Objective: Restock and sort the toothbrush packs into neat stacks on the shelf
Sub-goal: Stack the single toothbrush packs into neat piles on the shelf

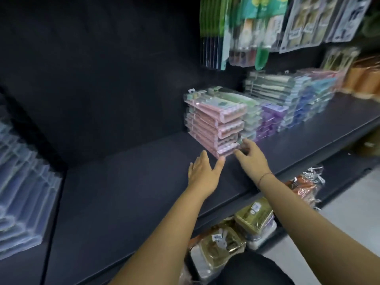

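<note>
A stack of pink toothbrush packs (213, 122) stands on the dark shelf (123, 182), topped by a green pack. Beside it to the right run a green stack (251, 120), a purple stack (271, 120) and taller blue stacks (312, 99). My left hand (203, 173) lies flat on the shelf, fingers straight, its fingertips touching the pink stack's bottom front corner. My right hand (253, 155) reaches the same stack's lower front end with loosely bent fingers touching the bottom packs. Neither hand holds a pack.
Clear plastic packs (22, 182) are piled at the shelf's left end. Hanging carded goods (267, 27) fill the wall above the stacks. Orange items (364, 77) sit at the far right. Wrapped green and white goods (253, 221) lie on the lower shelf below.
</note>
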Action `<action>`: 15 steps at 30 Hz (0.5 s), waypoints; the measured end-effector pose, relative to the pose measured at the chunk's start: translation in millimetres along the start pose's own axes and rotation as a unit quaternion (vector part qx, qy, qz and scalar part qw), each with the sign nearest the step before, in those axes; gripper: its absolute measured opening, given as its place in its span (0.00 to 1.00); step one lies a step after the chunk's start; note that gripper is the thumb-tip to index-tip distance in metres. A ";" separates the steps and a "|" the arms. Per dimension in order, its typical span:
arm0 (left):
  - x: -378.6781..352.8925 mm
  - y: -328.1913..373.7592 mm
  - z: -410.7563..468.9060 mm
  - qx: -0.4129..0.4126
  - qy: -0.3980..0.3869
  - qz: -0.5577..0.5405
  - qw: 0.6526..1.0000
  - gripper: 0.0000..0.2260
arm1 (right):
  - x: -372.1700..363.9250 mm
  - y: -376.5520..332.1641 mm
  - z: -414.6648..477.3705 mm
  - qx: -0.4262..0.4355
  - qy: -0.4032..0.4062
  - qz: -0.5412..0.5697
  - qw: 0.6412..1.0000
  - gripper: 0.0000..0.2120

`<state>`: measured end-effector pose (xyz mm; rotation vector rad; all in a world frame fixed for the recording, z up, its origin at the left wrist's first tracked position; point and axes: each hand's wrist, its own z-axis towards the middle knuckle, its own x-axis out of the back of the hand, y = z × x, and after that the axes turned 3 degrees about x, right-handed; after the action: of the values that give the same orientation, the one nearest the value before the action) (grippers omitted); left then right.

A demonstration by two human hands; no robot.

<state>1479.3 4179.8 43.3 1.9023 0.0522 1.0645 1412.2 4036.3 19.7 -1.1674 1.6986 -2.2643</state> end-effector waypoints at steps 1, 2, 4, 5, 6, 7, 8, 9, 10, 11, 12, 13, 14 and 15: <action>-4.0 0.7 5.6 -0.004 0.003 0.015 1.000 0.34 | -0.4 0.8 1.4 0.005 -0.001 -0.010 1.000 0.23; -6.9 1.3 10.3 -0.008 0.007 0.020 1.000 0.34 | -1.4 2.4 2.7 0.014 -0.001 -0.023 1.000 0.21; -11.1 1.8 18.1 -0.008 0.011 0.012 1.000 0.34 | -2.8 3.1 2.3 0.030 0.006 -0.049 0.998 0.18; -13.4 1.2 21.6 -0.011 0.018 0.002 1.000 0.34 | -4.0 3.6 2.6 0.037 0.011 -0.053 0.998 0.18; -15.3 -0.3 25.0 -0.014 0.028 -0.009 0.999 0.34 | -4.7 3.5 2.5 0.043 0.011 -0.048 0.998 0.18; -16.3 -1.8 26.1 -0.014 0.042 -0.029 0.999 0.35 | -4.9 1.8 2.0 0.047 0.003 -0.032 0.998 0.19; -16.3 -3.5 27.2 -0.010 0.060 -0.062 0.996 0.35 | -5.8 1.6 3.1 0.048 -0.009 -0.002 0.999 0.21; -15.6 -5.1 27.1 -0.007 0.080 -0.107 0.991 0.35 | -6.5 -0.7 3.4 0.043 -0.026 0.050 0.997 0.20; -14.4 -6.7 26.9 -0.003 0.095 -0.155 0.983 0.35 | -7.3 -2.8 5.7 0.025 -0.038 0.125 0.991 0.18; -11.4 -5.8 24.1 0.005 0.100 -0.201 0.975 0.35 | -7.5 -6.1 8.4 -0.002 -0.045 0.214 0.976 0.16; -8.1 -5.8 22.7 0.014 0.101 -0.244 0.964 0.35 | -7.7 -9.7 11.8 -0.038 -0.046 0.303 0.951 0.15; -5.2 -5.2 23.0 0.020 0.098 -0.288 0.953 0.36 | -7.7 -14.8 14.1 -0.070 -0.045 0.379 0.922 0.14; -2.2 -3.7 24.7 0.024 0.092 -0.331 0.939 0.37 | -7.7 -18.9 16.5 -0.087 -0.044 0.417 0.904 0.15; 1.1 -1.2 26.4 0.034 0.087 -0.368 0.925 0.42 | -7.8 -23.4 17.9 -0.092 -0.047 0.415 0.904 0.17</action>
<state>1498.6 4162.6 37.8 1.6174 0.8469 0.6998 1437.1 4034.9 37.3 -0.3977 1.8943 -1.5201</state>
